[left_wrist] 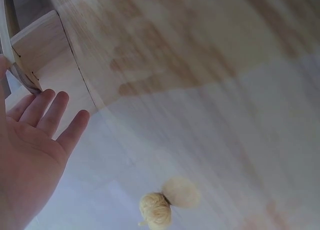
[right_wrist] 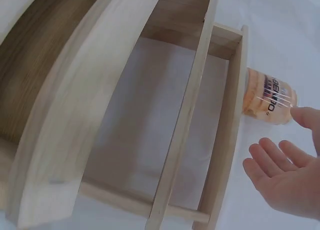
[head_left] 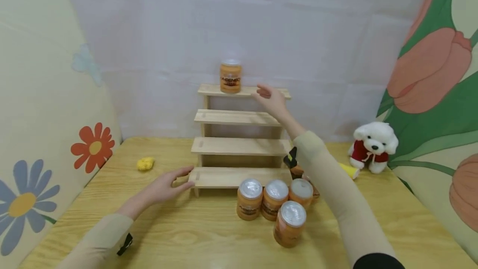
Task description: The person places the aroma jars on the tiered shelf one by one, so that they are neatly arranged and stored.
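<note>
A four-step wooden display rack (head_left: pixel 239 146) stands on the table. On its top step, left of the middle, an orange can (head_left: pixel 230 77) sits upright. My right hand (head_left: pixel 271 101) hovers over that step, to the can's right and apart from it. In the right wrist view, the fingers (right_wrist: pixel 272 157) are loosely bent around nothing. At the left end of the lowest step is my left hand (head_left: pixel 166 187), its fingertips touching the board's end. The left wrist view shows the fingers (left_wrist: pixel 52 112) mostly straight beside the wood.
Several orange cans (head_left: pixel 251 200) stand grouped before the rack's right end, some partly hidden by my right arm. A yellow object (head_left: pixel 145 163) lies left of the rack. A white plush dog (head_left: pixel 374 146) sits at the right, near a yellow cone-like item (head_left: pixel 350 170).
</note>
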Motion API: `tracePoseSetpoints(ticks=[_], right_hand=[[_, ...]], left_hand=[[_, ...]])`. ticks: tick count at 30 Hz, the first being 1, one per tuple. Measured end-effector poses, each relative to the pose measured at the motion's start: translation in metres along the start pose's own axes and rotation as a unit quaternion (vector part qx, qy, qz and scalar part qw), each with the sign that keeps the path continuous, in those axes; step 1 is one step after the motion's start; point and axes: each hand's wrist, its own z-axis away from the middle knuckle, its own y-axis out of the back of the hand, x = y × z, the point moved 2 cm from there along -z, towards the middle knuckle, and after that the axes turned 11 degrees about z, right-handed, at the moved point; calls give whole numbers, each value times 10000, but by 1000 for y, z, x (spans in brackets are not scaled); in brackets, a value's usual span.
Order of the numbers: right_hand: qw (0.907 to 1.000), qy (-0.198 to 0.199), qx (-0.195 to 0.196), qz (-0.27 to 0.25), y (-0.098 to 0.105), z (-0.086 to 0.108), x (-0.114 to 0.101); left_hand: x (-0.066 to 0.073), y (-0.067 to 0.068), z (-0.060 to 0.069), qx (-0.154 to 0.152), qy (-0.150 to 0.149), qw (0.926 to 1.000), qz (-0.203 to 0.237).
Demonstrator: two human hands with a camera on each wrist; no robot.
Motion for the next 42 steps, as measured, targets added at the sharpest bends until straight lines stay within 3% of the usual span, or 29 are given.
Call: tracePoseSetpoints(ticks=[10, 17, 25, 35, 42], right_hand=[[9993, 70, -288, -238, 32, 31, 22], [9992, 317, -215, 94, 56, 57, 45], [9978, 564, -153, 310, 69, 90, 73], [9976, 371, -137, 562, 77, 122, 107], [9959, -132, -265, 856, 80, 137, 139]], left_hand=[[-1, 4, -1, -12, -61, 9999, -83], [-1, 3, -7, -18, -239, 9997, 13], [-4, 6, -9, -13, -285, 9996, 61], [-5, 8, -9, 4, -312, 9995, 75], [-6, 10, -10, -13, -271, 9996, 84]])
